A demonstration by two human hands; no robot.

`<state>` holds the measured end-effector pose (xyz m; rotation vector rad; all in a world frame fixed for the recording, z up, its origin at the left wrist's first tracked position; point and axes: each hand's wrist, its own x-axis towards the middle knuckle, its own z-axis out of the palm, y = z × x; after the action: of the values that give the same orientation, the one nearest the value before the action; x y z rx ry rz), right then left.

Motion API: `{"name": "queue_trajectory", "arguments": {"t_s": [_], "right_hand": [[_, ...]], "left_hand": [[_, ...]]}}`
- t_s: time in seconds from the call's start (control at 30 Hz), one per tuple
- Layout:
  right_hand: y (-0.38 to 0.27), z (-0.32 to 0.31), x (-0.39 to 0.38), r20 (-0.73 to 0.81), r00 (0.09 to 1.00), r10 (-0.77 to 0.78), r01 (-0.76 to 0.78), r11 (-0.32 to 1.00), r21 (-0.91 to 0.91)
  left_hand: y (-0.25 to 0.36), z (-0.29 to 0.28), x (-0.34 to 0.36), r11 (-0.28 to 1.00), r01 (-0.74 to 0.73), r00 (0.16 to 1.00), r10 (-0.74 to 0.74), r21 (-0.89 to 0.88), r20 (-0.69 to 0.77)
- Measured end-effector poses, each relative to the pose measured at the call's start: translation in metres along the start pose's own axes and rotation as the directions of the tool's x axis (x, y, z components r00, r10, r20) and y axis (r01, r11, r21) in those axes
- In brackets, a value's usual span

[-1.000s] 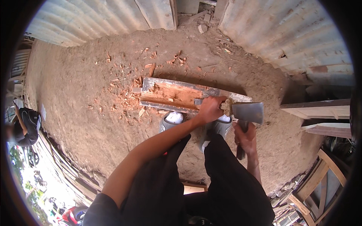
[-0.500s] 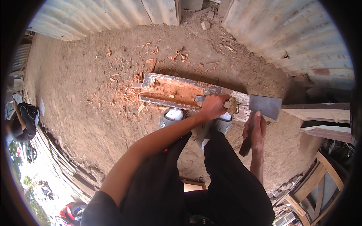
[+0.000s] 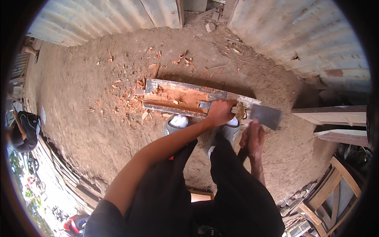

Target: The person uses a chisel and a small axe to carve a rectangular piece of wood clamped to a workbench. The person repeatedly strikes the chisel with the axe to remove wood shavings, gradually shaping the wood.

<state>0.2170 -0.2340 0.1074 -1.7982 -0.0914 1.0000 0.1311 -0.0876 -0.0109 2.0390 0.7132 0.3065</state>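
Observation:
My left hand (image 3: 222, 112) is closed around a chisel (image 3: 204, 104), its flat metal blade pointing left over the hollowed part of a wooden plank (image 3: 179, 98). The chisel's frayed, pale handle end sticks out to the right of my fist. My right hand (image 3: 254, 138) grips a cleaver (image 3: 268, 117) by its dark handle. The cleaver's broad grey blade is turned partly flat and sits just right of the chisel's end, apart from it. Painted edges border the plank's reddish, freshly cut hollow. My shoes (image 3: 176, 123) stand against its near side.
Wood chips (image 3: 128, 96) litter the dirt ground left of and beyond the plank. Corrugated metal sheets (image 3: 312, 43) rise at the back. Wooden boards (image 3: 331, 117) jut in at right, above a wooden frame (image 3: 327, 189). Another person (image 3: 25, 128) is at far left.
My right hand has swung the cleaver leftward and slightly down, closer to the chisel's end. My left hand keeps its hold on the chisel. A person's leg now shows at far left.

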Motion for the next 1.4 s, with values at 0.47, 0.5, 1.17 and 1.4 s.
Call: {"name": "queue_trajectory", "arguments": {"t_s": [0.47, 0.5, 1.17, 1.4], "right_hand": [[-0.022, -0.014, -0.011, 0.067, 0.996, 0.062, -0.057, 0.995, -0.083], [-0.022, -0.016, -0.012, 0.082, 0.995, 0.061, -0.053, 0.994, -0.1], [-0.011, -0.015, -0.032, 0.151, 0.987, -0.055, 0.079, 0.984, -0.159], [-0.005, -0.01, -0.033, 0.078, 0.996, -0.049, 0.056, 0.995, -0.084]], "left_hand": [[0.003, -0.016, 0.002, 0.998, -0.018, 1.0, 0.017, -0.054, -0.015], [0.006, -0.018, 0.002, 0.998, -0.012, 1.0, 0.011, -0.065, -0.013], [0.003, -0.012, -0.004, 0.974, -0.042, 0.995, 0.021, -0.224, -0.095], [0.002, -0.006, -0.001, 0.966, -0.1, 0.988, 0.068, -0.239, -0.14]]}}
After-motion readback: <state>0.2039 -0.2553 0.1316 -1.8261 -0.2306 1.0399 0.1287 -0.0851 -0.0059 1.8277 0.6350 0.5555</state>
